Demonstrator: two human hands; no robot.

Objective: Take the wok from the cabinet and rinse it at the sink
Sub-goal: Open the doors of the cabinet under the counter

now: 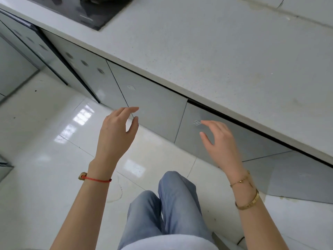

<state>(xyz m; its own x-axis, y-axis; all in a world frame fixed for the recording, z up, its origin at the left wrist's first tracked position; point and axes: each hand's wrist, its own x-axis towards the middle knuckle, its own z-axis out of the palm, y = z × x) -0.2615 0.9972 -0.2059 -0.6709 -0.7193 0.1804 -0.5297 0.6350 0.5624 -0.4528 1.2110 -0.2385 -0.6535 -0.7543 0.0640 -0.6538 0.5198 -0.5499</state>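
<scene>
1. In front of the shut cabinet doors (155,103), left hand (115,130) and right hand (221,139) hover with loose, spread fingers, holding nothing. No wok visible, presumably still inside.
2. Doors look handle-less and glossy, so fingers could slip.
3. Pale counter (207,51), shiny tile floor (45,150).

Home kitchen: pale countertop (216,51), black cooktop (81,11) set in it, grey cabinet doors (156,105) below, glossy floor tiles (45,141).

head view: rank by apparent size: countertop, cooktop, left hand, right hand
1. countertop
2. cooktop, cut off by the frame
3. left hand and right hand: look alike, no ranking
</scene>
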